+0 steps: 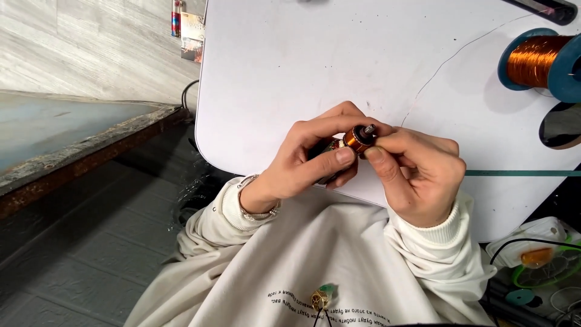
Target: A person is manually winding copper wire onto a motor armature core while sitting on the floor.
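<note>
Sleeves (315, 266) of a cream sweatshirt fill the bottom of the frame. Just above them, at centre, both hands meet over the near edge of a white table (290, 54). The left hand (302, 160) is clamped around a small rotor (357, 138) with a copper commutator and a short shaft. The right hand (417, 172) pinches its tip between thumb and forefinger. A thin wire (451, 57) runs toward the upper right, to a spool (538, 60) of copper wire.
</note>
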